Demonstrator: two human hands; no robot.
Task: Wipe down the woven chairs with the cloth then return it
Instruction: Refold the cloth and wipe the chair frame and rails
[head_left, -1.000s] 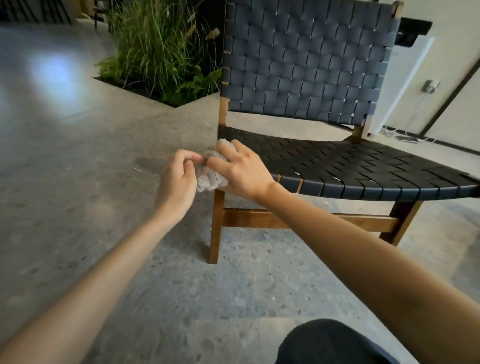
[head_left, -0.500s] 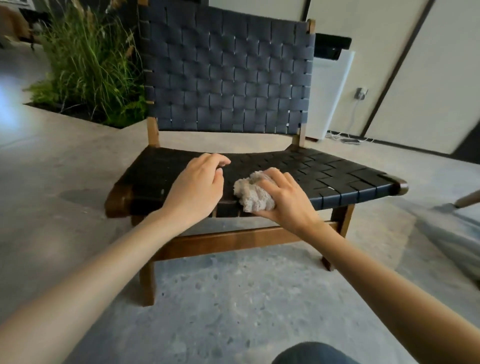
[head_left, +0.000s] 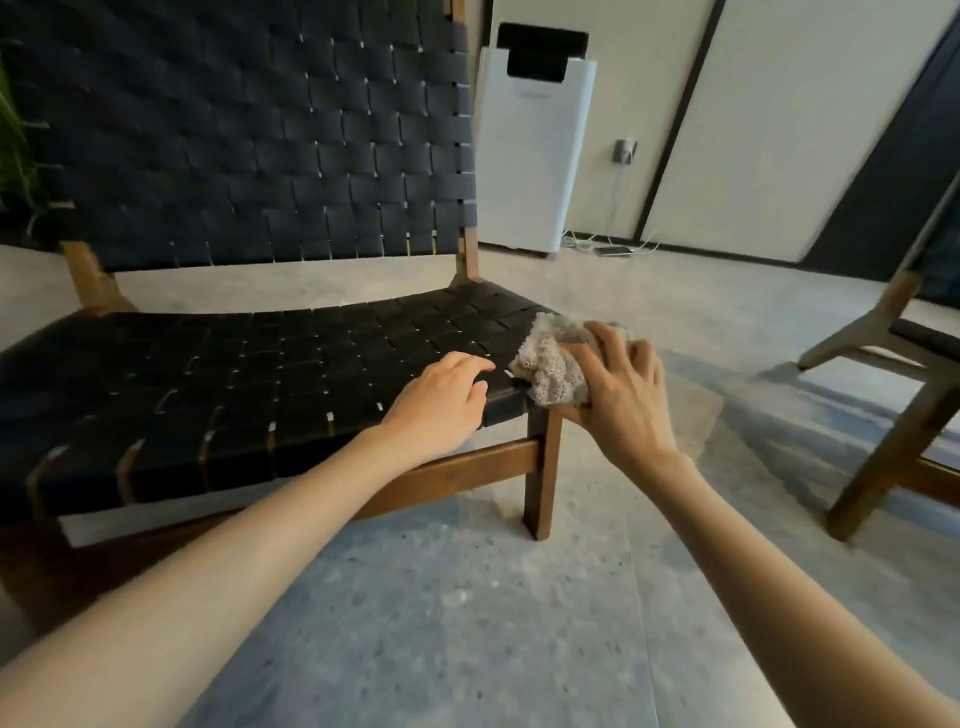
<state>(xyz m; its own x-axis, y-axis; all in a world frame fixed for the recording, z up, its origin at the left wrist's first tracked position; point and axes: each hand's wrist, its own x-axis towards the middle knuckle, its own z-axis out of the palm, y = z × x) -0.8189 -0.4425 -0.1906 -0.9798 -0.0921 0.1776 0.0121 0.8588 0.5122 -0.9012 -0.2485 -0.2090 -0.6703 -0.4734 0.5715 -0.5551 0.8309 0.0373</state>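
Head view, down onto the near woven chair (head_left: 234, 374) and both bare forearms. Grips the bunched, pale knitted cloth (head_left: 550, 371) in the right hand (head_left: 626, 400), fingers curled over the top and thumb tucked beneath, pressing it onto the front right corner of the dark strap seat (head_left: 363, 338), directly above the wooden front leg (head_left: 540, 467). Rests the left hand (head_left: 441, 397) on the seat's front edge just beside the cloth, fingers relaxed and lightly bent, holding nothing, seemingly steadying the body or the chair.

Judged as mid-wipe: seat of this chair in hand, at its right-hand end, with the return of the cloth far off. Cannot tell from here whether the tall woven backrest (head_left: 260, 135) or the rest of the seat counts as done; no visible difference between wiped and unwiped straps.

Next move, as a judgement: either rounding the corner and down the seat's right side, or lifting to the backrest. Calls for a flatter, more open pad of cloth under the palm, firm even pressure along the straps rather than across them, and care at the small gaps in the weave, likely to snag a loose knit. Calls too for shifting the left hand clear of the wiping path.

Beyond that, a second chair (head_left: 888, 457) at the right edge, well apart and only partly in view, due the same treatment. White appliance (head_left: 530, 166) against the wall behind, speckled floor (head_left: 467, 623) below. No sign of the cloth's home spot.
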